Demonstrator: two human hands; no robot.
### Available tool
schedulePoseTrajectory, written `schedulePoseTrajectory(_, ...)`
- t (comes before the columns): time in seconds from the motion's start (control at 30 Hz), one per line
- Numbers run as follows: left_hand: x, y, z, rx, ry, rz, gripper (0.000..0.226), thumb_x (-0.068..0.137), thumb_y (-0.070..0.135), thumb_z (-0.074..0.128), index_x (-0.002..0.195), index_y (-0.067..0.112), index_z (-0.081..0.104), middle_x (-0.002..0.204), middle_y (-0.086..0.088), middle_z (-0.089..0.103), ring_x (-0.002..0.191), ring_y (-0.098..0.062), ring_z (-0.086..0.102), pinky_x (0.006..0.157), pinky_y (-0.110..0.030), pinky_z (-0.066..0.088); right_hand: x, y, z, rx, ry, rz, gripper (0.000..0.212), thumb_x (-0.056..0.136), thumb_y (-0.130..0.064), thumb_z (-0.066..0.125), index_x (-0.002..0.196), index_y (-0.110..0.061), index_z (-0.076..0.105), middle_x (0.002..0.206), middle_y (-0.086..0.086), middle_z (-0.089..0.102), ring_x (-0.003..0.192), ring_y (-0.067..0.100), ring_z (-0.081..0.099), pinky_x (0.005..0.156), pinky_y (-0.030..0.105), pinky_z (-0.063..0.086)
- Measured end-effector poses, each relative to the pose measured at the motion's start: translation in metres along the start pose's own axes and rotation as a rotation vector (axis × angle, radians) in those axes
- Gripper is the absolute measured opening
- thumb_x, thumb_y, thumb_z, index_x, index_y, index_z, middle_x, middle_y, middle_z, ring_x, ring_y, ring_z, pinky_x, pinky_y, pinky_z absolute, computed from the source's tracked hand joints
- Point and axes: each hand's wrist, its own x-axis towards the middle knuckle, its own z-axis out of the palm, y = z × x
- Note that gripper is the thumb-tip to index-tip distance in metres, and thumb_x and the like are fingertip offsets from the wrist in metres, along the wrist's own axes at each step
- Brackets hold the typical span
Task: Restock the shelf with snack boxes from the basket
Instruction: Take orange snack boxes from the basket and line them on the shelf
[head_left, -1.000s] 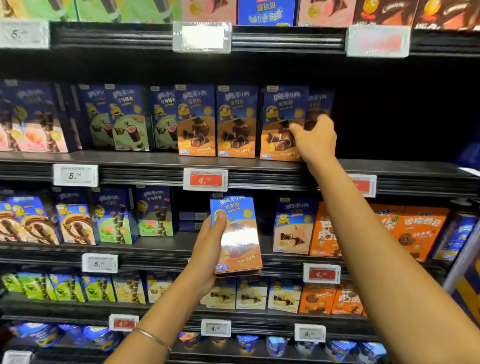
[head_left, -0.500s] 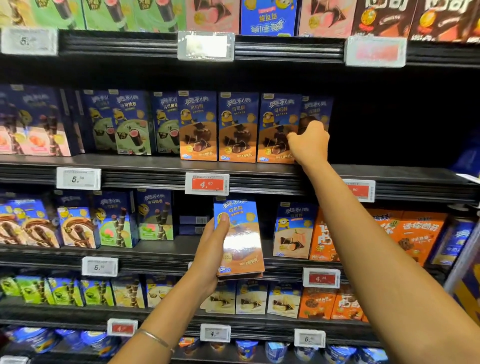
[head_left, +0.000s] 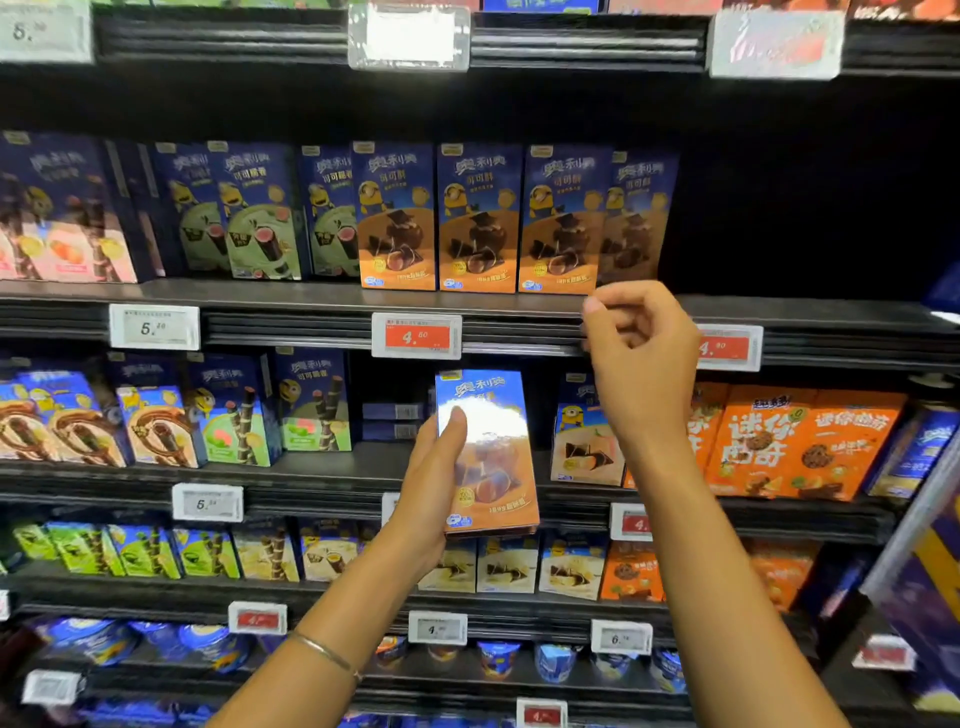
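**Snack box (head_left: 485, 452) in L hand (head_left: 431, 499), R hand (head_left: 641, 358) free**

Head view: L hand grips the blue-orange snack box upright by its left edge, thumb across the glossy front, fingers behind. Box is in mid-air in front of the lower shelves, approx frame centre. R hand is at 2 o'clock from it, in front of the shelf edge (head_left: 311, 312), fingers loosely curled, holding nothing. At 12 o'clock from R hand, a row of matching boxes (head_left: 480, 218) stands upright on that shelf; the rightmost box (head_left: 636, 218) sits further back. Red price tag (head_left: 415, 336) is at 9 o'clock of R hand.
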Motion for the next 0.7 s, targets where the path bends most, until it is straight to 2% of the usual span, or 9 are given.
schedulePoseTrajectory(0.07, -0.002, -0.001, 0.003, -0.007, 0.001, 0.026, 0.074, 0.086, 0.069, 0.063, 0.149, 0.031, 0.054, 0.148, -0.004, 0.064, 0.136, -0.035, 0.061, 0.120, -0.063, 0.039, -0.026, 0.010, 0.000, 0.026, -0.016, 0.047, 0.005, 0.094, -0.015, 0.066, 0.091, -0.012, 0.066, 0.081, 0.000, 0.067, 0.074, 0.016, 0.064, 0.065, 0.024, 0.052)
schedulePoseTrajectory(0.17, -0.008, -0.003, 0.010, 0.005, 0.017, 0.069, 0.065, 0.089, 0.065, 0.061, 0.142, 0.028, 0.058, 0.139, -0.006, 0.071, 0.130, -0.037, 0.065, 0.116, -0.066, 0.042, -0.054, 0.029, 0.001, 0.009, -0.140, 0.202, 0.009, 0.092, -0.020, 0.071, 0.095, -0.014, 0.065, 0.085, -0.007, 0.066, 0.074, 0.001, 0.060, 0.066, 0.015, 0.049)
schedulePoseTrajectory(0.3, -0.015, -0.004, 0.017, 0.018, 0.023, 0.104, 0.061, 0.093, 0.058, 0.061, 0.144, 0.026, 0.056, 0.130, -0.006, 0.075, 0.118, -0.036, 0.073, 0.107, -0.068, 0.051, -0.075, 0.046, -0.001, -0.062, -0.434, 0.413, 0.044, 0.083, -0.040, 0.080, 0.118, -0.023, 0.060, 0.107, -0.011, 0.067, 0.091, 0.002, 0.067, 0.072, 0.018, 0.056)
schedulePoseTrajectory(0.37, -0.018, -0.005, 0.019, 0.018, 0.027, 0.108, 0.065, 0.094, 0.057, 0.065, 0.148, 0.024, 0.052, 0.131, -0.005, 0.075, 0.118, -0.035, 0.073, 0.105, -0.068, 0.052, -0.078, 0.049, -0.004, -0.066, -0.440, 0.430, 0.047, 0.080, -0.037, 0.083, 0.119, -0.022, 0.060, 0.106, -0.010, 0.067, 0.089, 0.002, 0.068, 0.071, 0.017, 0.056)
schedulePoseTrajectory(0.43, -0.020, -0.006, 0.020, 0.031, 0.015, 0.114, 0.066, 0.095, 0.055, 0.067, 0.150, 0.024, 0.049, 0.131, -0.005, 0.075, 0.118, -0.035, 0.073, 0.104, -0.068, 0.052, -0.078, 0.048, -0.008, -0.068, -0.436, 0.424, 0.041, 0.082, -0.032, 0.083, 0.116, -0.021, 0.064, 0.102, -0.011, 0.069, 0.085, -0.003, 0.067, 0.069, 0.014, 0.055)
schedulePoseTrajectory(0.5, -0.021, -0.007, 0.020, 0.023, 0.008, 0.113, 0.070, 0.090, 0.050, 0.063, 0.152, 0.022, 0.047, 0.129, -0.005, 0.075, 0.117, -0.033, 0.073, 0.104, -0.065, 0.054, -0.077, 0.049, -0.012, -0.076, -0.444, 0.425, 0.035, 0.083, -0.029, 0.081, 0.114, -0.021, 0.067, 0.101, -0.010, 0.072, 0.087, -0.002, 0.068, 0.075, 0.022, 0.059)
schedulePoseTrajectory(0.57, -0.021, -0.005, 0.021, -0.010, -0.001, 0.087, 0.075, 0.090, 0.054, 0.058, 0.155, 0.020, 0.043, 0.135, -0.009, 0.072, 0.120, -0.034, 0.072, 0.107, -0.063, 0.053, -0.075, 0.048, -0.017, -0.075, -0.433, 0.447, 0.031, 0.084, -0.027, 0.081, 0.112, -0.022, 0.069, 0.100, -0.009, 0.073, 0.088, 0.001, 0.069, 0.077, 0.030, 0.061)
schedulePoseTrajectory(0.7, -0.020, -0.003, 0.026, -0.025, 0.010, 0.076, 0.070, 0.098, 0.071, 0.051, 0.149, 0.022, 0.052, 0.141, -0.012, 0.068, 0.125, -0.037, 0.069, 0.106, -0.064, 0.053, -0.065, 0.041, -0.033, -0.019, -0.415, 0.472, 0.028, 0.086, -0.022, 0.079, 0.113, -0.024, 0.069, 0.101, -0.009, 0.074, 0.089, 0.004, 0.072, 0.070, 0.026, 0.061)
